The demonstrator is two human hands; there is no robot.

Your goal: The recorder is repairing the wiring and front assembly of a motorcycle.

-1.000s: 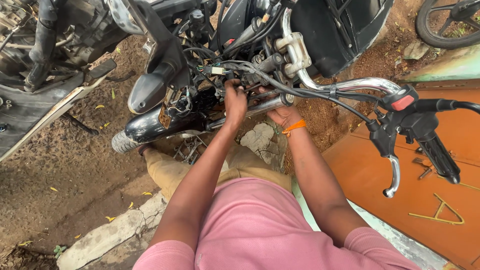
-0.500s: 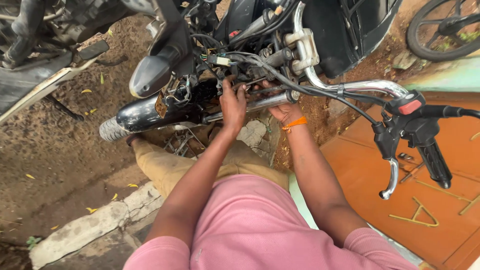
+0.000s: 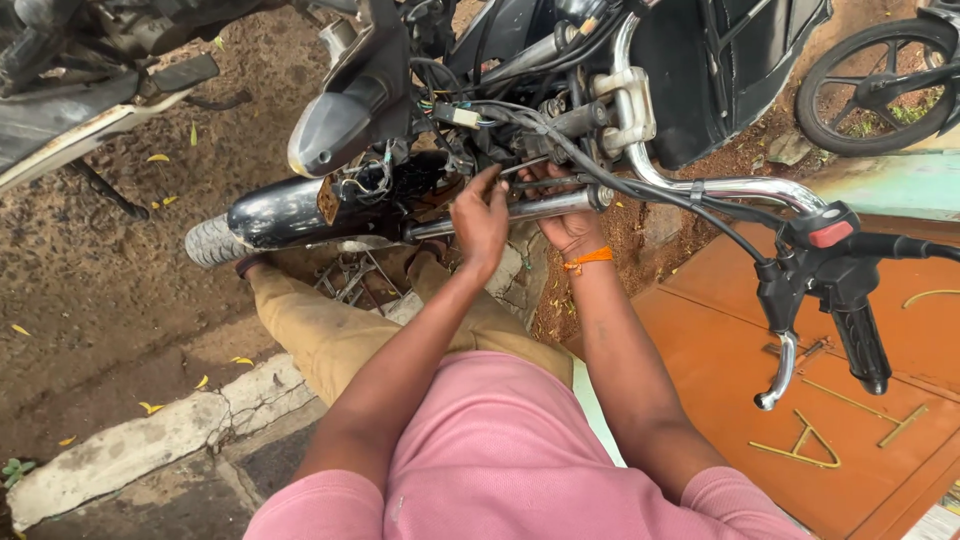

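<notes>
I look down on the front of a black motorcycle with its headlight housing removed. My left hand (image 3: pixel 482 218) reaches into the bundle of wires (image 3: pixel 500 125) between the chrome fork tubes (image 3: pixel 545 207), fingers curled and pinching at something small that I cannot make out. My right hand (image 3: pixel 565 215), with an orange band on its wrist, is just to the right, fingers tucked behind the fork tube near the same wiring. The chrome handlebar (image 3: pixel 720 187) sweeps right to a black grip and brake lever (image 3: pixel 782 372).
The black front mudguard and tyre (image 3: pixel 270 215) point left over brown dirt. Another motorcycle (image 3: pixel 80 90) stands at the upper left, a wheel (image 3: pixel 880 85) at the upper right. An orange metal plate (image 3: pixel 800 400) lies on the right; a concrete kerb (image 3: pixel 180 430) runs under my legs.
The view has shifted left and down a little. Both hands stay in the wiring at the fork; my left hand has dropped slightly from the higher cables.
</notes>
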